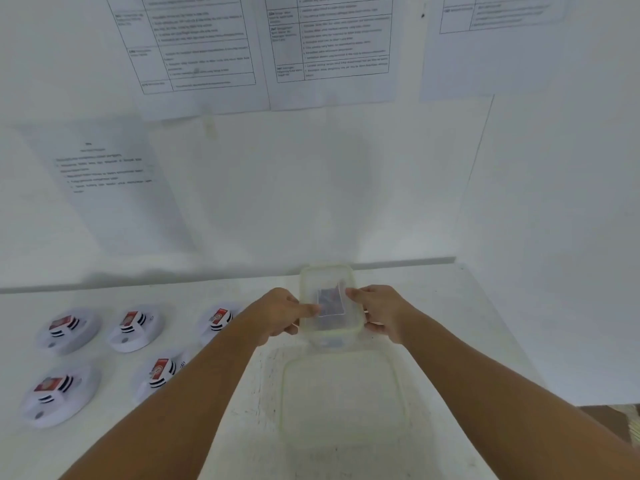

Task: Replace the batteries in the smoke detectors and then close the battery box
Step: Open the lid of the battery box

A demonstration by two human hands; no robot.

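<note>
A clear plastic battery box [329,327] stands on the white table [467,323] near the back wall, with its translucent lid [327,277] on top and a grey label showing through. My left hand [282,315] grips the box's left side, thumb on the lid. My right hand [379,311] grips the right side, fingertips on the lid. Several white smoke detectors lie face down at the left, each showing a red-labelled battery; one [67,329] is far left, another [135,327] beside it, one [57,393] nearer me.
A second clear shallow container or lid [343,400] lies on the table just in front of the box, between my forearms. White walls with taped printed sheets [194,46] close off the back and right. The table's right edge [540,386] drops away.
</note>
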